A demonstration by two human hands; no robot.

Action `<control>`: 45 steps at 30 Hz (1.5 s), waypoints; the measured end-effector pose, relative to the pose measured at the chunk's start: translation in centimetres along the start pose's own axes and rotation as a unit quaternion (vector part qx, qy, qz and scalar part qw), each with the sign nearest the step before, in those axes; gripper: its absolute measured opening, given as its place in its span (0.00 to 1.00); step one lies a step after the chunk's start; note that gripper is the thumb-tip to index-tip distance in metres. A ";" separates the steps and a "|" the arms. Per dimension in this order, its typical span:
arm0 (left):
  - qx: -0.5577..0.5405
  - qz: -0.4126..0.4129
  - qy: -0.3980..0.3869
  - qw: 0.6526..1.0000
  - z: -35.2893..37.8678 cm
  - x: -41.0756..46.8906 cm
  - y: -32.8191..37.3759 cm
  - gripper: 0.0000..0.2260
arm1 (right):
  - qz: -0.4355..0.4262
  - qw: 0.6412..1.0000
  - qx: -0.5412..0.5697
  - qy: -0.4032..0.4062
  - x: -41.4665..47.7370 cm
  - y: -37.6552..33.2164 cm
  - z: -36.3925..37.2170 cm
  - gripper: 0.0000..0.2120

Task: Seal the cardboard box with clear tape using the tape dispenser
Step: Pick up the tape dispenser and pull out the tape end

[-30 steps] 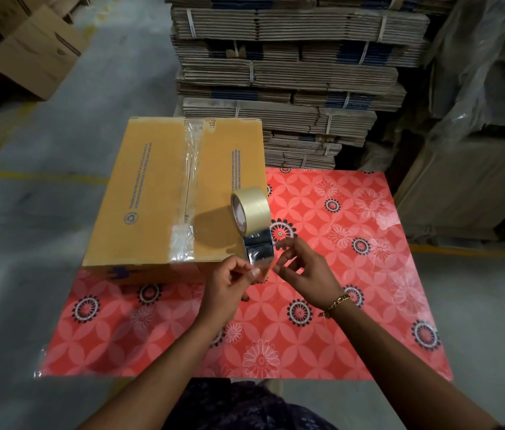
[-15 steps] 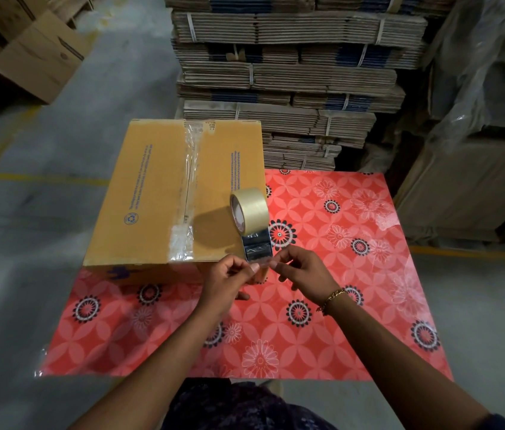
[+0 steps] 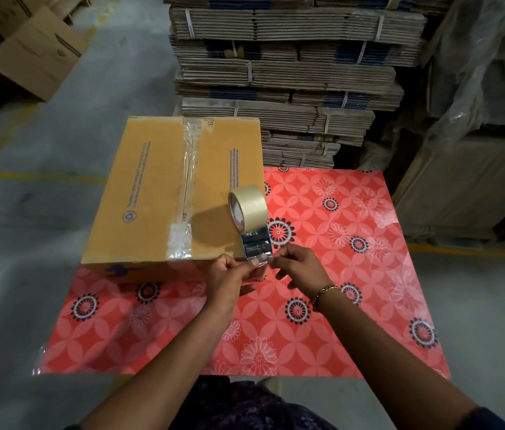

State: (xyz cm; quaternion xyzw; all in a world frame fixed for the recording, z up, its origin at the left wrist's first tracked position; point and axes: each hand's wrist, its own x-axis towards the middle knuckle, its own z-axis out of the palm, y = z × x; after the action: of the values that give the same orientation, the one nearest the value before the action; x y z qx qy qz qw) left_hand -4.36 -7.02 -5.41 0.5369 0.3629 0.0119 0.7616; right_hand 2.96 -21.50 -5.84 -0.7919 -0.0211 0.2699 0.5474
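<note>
Both hands pinch the pulled-out tape end at the box's near right corner.

Left hand (image 3: 227,279) and right hand (image 3: 299,268) meet fingertip to fingertip on the free strip (image 3: 257,246) hanging from the tape roll (image 3: 249,206), which stands on edge on the cardboard box (image 3: 151,193). Seam tape (image 3: 187,181) runs near-to-far along the box's long axis, up and left of the grip. Left hand sits nearer that seam. No dispenser body clearly visible. Box rests on the red floral sheet (image 3: 338,305).
</note>
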 end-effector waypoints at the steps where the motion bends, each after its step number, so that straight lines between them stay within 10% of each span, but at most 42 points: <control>1: -0.004 0.001 -0.004 1.000 0.0 0.0 0.0 0.17 | 0.002 1.000 0.017 0.006 -0.1 0.0 0.1 0.05; 10: -0.016 -0.010 -0.016 1.000 -0.4 0.7 -0.9 0.12 | 0.009 0.998 0.063 0.021 -1.3 1.0 2.1 0.21; 16: -0.008 -0.014 0.007 1.000 -0.1 0.4 -1.3 0.14 | -0.034 0.996 0.079 0.019 -0.6 0.3 2.5 0.08; 34: 0.167 0.115 -0.029 0.979 0.7 1.0 -2.4 0.14 | -0.062 0.998 -0.028 -0.011 0.3 -0.1 1.4 0.13; 45: 0.122 0.033 -0.107 0.986 -0.9 1.3 -1.8 0.11 | 0.008 0.995 0.031 -0.096 0.3 0.1 0.3 0.12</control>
State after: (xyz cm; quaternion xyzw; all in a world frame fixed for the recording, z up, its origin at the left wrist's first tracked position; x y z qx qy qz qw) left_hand -4.56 -6.56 -7.78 0.6356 0.2597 -0.0650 0.7241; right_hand 3.05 -21.15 -6.10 -0.7453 -0.0592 0.3496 0.5647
